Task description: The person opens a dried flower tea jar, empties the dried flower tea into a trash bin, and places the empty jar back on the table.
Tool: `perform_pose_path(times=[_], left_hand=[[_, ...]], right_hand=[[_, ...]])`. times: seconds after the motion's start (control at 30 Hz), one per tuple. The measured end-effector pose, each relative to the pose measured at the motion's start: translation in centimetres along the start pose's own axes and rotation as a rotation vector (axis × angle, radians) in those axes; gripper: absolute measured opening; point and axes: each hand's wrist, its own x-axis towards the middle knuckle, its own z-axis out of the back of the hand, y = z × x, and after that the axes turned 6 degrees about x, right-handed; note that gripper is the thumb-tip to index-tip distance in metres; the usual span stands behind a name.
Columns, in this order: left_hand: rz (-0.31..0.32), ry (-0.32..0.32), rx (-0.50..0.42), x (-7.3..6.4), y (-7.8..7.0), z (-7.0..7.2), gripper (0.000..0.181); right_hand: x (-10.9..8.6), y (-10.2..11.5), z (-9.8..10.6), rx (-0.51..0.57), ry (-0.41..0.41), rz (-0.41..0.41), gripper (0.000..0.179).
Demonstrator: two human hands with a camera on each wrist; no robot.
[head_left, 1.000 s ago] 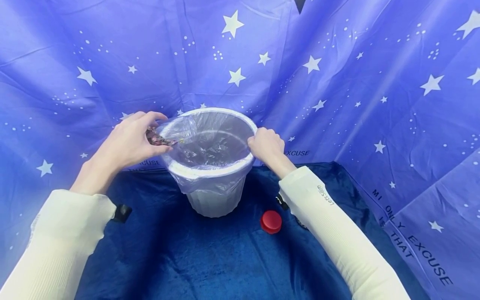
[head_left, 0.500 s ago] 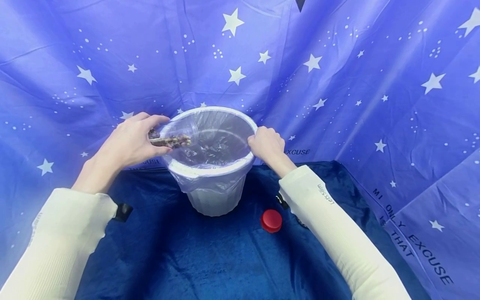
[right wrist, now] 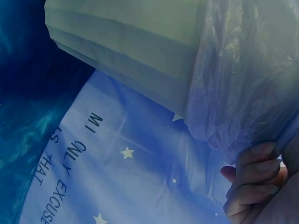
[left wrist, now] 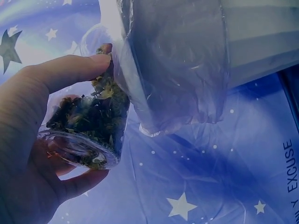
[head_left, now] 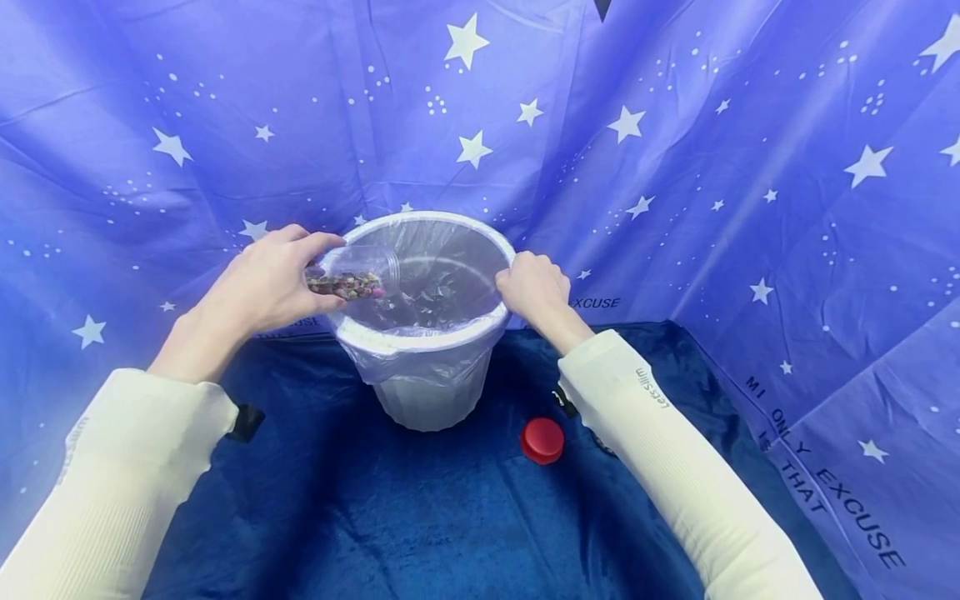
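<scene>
My left hand (head_left: 273, 271) grips a clear plastic jar (head_left: 360, 262) lying on its side, its mouth over the left rim of a white trash can (head_left: 431, 408). Dried flowers and leaves (left wrist: 88, 116) lie along the lower side of the jar, seen close up in the left wrist view. A thin clear bag (head_left: 420, 362) lines the can and folds down over its rim. On the can's right side, my right hand (head_left: 534, 287) holds the rim and bag with curled fingers; the right wrist view shows the fingers (right wrist: 252, 186) against the bag's edge.
A red lid (head_left: 542, 441) lies on the dark blue cloth (head_left: 420, 517) in front of the can, to the right. A blue star-printed curtain (head_left: 300, 100) rises behind and along the right side. A dark round object (head_left: 602, 446) is partly hidden under the right sleeve.
The jar has shifted slightly right over the can, and its dried contents have slid toward the mouth. My right hand and the red lid have stayed in place.
</scene>
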Motion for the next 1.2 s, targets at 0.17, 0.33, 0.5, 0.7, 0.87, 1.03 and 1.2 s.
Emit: perform_pose_path(times=[0.17, 0.33, 0.5, 0.7, 0.87, 1.03, 1.2], left_hand=[[-0.012, 0.016, 0.029, 0.2, -0.1, 0.1, 0.073], [-0.027, 0.026, 0.049, 0.4, -0.3, 0.1, 0.073], [-0.034, 0.04, 0.051, 0.5, -0.4, 0.1, 0.071], [-0.05, 0.034, 0.06, 0.6, -0.5, 0.0, 0.07], [-0.062, 0.026, 0.079, 0.6, -0.7, 0.0, 0.069], [-0.078, 0.031, 0.111, 0.6, -1.0, 0.1, 0.07], [-0.087, 0.035, 0.114, 0.6, -1.1, 0.1, 0.07]], right_hand=[[0.0, 0.0, 0.0, -0.003, 0.001, -0.002, 0.028], [0.0, 0.0, 0.0, -0.003, -0.001, -0.004, 0.029], [0.0, 0.1, 0.0, -0.003, 0.003, 0.001, 0.029], [0.0, 0.1, 0.0, 0.0, 0.003, -0.005, 0.028], [-0.1, 0.1, 0.1, 0.003, 0.001, -0.002, 0.029], [-0.1, 0.1, 0.1, 0.003, -0.002, -0.005, 0.029], [-0.1, 0.1, 0.1, 0.004, -0.002, 0.0, 0.03]])
